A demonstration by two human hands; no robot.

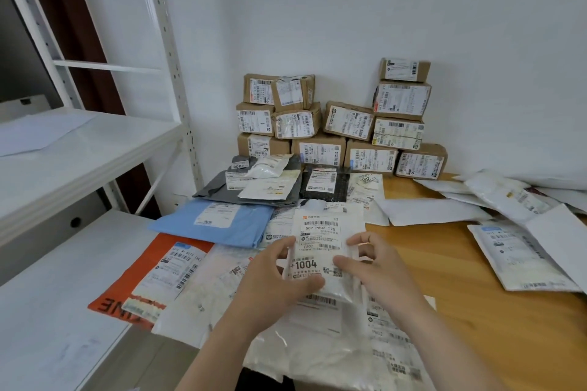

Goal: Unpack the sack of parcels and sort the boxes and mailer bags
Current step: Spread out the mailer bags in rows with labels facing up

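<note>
A white shelf (79, 143) stands on the left. Beside it, an orange mailer bag (127, 279) and a blue mailer bag (190, 225) lie flat. The left hand (273, 282) grips the left edge of a white mailer bag (320, 232) marked 1004, held over the pile in the middle. The right hand (378, 267) seems to pinch its right edge. Brown boxes (317, 124) are stacked by the wall behind. More white bags (514, 251) lie on the wooden table (444, 263) at the right.
</note>
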